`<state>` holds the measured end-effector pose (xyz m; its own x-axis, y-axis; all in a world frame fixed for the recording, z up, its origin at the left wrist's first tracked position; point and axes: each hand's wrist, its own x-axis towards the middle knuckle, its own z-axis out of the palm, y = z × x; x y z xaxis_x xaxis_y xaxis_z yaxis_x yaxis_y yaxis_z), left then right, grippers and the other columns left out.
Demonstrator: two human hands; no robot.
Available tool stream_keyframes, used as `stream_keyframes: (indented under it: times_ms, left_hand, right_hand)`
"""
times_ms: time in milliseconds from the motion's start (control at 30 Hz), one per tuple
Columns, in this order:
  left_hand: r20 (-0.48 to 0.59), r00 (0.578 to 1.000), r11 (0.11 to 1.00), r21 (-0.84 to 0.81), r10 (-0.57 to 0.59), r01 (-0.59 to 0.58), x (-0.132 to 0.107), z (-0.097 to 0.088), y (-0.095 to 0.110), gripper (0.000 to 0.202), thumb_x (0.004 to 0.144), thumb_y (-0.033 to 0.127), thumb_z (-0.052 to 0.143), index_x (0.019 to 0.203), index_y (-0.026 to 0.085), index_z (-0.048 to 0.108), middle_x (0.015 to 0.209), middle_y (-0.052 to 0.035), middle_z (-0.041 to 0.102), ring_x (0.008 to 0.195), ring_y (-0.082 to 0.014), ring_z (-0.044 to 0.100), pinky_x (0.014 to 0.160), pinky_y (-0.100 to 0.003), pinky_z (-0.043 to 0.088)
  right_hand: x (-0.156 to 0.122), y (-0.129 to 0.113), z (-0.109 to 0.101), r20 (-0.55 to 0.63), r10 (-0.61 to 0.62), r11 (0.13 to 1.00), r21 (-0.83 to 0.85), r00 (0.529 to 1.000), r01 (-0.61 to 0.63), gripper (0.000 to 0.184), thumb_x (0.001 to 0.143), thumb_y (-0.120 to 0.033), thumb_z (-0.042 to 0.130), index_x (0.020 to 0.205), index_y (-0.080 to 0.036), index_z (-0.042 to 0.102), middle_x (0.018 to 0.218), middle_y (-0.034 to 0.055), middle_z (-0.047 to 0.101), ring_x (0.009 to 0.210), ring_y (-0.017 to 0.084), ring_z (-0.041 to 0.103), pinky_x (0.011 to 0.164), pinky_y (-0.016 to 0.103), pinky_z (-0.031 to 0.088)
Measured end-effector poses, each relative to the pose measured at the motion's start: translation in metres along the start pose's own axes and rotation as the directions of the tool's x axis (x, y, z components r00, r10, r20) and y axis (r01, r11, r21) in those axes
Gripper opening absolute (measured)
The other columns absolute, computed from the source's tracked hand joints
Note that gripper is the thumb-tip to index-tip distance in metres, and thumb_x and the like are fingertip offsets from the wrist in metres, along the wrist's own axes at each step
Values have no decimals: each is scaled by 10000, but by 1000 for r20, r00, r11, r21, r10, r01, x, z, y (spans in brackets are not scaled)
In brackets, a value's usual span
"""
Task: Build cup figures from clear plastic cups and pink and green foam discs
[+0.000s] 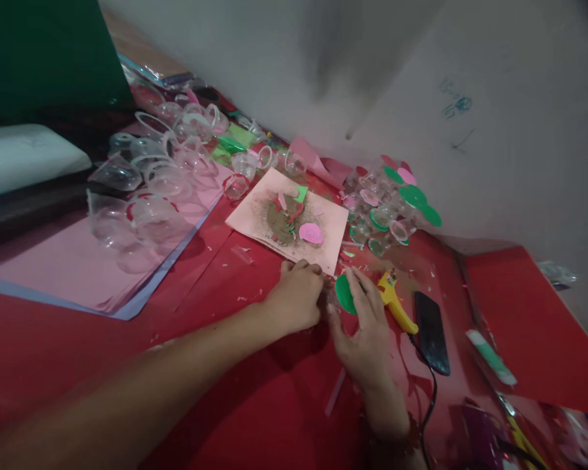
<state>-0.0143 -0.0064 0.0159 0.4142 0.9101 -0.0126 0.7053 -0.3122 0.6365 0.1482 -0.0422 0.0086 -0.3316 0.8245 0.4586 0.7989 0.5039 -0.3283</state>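
My left hand (296,297) is curled into a loose fist on the red surface (235,391), its fingers closed at a small item I cannot make out. My right hand (365,326) pinches a green paper disc (344,295) between thumb and fingers, right beside the left hand. Just beyond both hands lies a pink paper sheet (318,251) strewn with brown grit, red and green scraps and a pink disc (311,233).
A yellow glue gun (396,301) and a black phone (431,331) lie right of my hands. Several clear plastic cups (149,176) sit on pink sheets (63,271) at left. Green and pink discs with small cups (396,199) pile by the grey wall. A glue stick (492,358) lies right.
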Motion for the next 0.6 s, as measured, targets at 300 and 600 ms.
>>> stream_keyframes:
  times_ms: [300,600]
  left_hand:
    - [-112,994,945,-326,-4,-32,2,-5,-2,290,702,256,695,977,163,674,954,-73,681,848,-210,621,737,-302,469]
    - [29,991,990,47,134,-136,6,-5,2,193,735,346,680,788,160,672,829,-77,680,847,-240,594,827,-371,433]
  right_hand:
    - [1,5,-21,-137,106,966,250,985,-69,645,928,-292,537,1513,-342,273,1572,72,315,1424,294,342,1093,605,368]
    - [10,-3,-28,-79,128,954,283,989,-101,422,996,-338,411,1408,-289,487,1517,64,426,1391,256,399,1120,536,355]
